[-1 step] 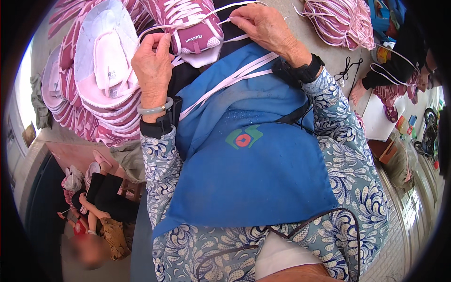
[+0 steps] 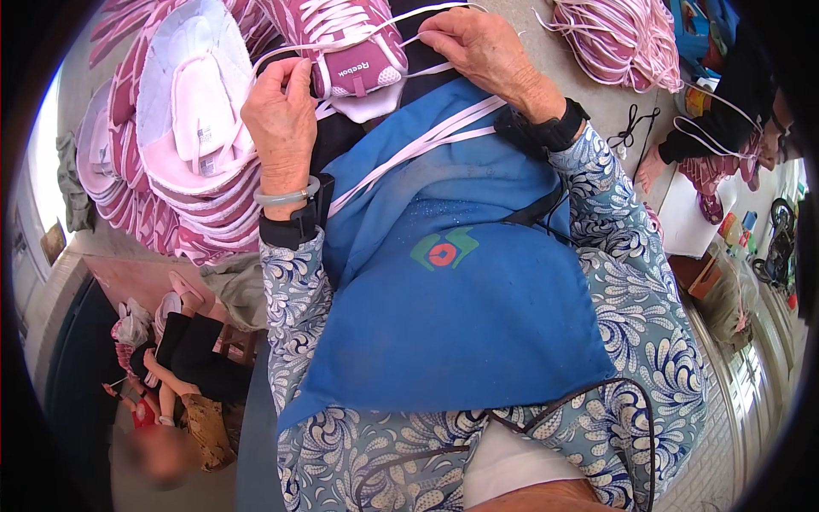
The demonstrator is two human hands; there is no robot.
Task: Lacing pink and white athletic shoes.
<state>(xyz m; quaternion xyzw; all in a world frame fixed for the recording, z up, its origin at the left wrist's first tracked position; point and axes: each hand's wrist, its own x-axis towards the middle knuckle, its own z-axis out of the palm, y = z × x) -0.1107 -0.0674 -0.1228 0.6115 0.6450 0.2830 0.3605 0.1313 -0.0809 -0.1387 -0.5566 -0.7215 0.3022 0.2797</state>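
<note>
We look down on the work from the head. Our left hand (image 2: pixel 281 119) is closed in a pinch around a pale pink lace (image 2: pixel 281 53), thumb and fingers pressed together on it, just to the left of a pink shoe (image 2: pixel 345 38). Our right hand (image 2: pixel 482 47) is curled over the other end of the same lace, at the right of the shoe; the fingers are bent and closed on it, but how tight we cannot tell. The lace runs from one hand over the top of the shoe to the other hand. The shoe lies between both hands, at the upper edge of the picture, with its white laced front turned upward, above a blue apron (image 2: pixel 452 282) which covers our lap. More pale pink laces (image 2: pixel 418 145) lie across the upper part of the apron, running slanted from the left wrist toward the right wrist.

On the left wrist there is a pale bangle (image 2: pixel 288 195) and a black band (image 2: pixel 290 229); the right wrist has a black band (image 2: pixel 559 130) too. To the left stands a big stack of pink and white shoe uppers (image 2: pixel 183 128). At the upper right a bundle of pink laces (image 2: pixel 618 38) lies on the grey table (image 2: pixel 597 107). Further right another person (image 2: pixel 734 111) holds a pink shoe.
</note>
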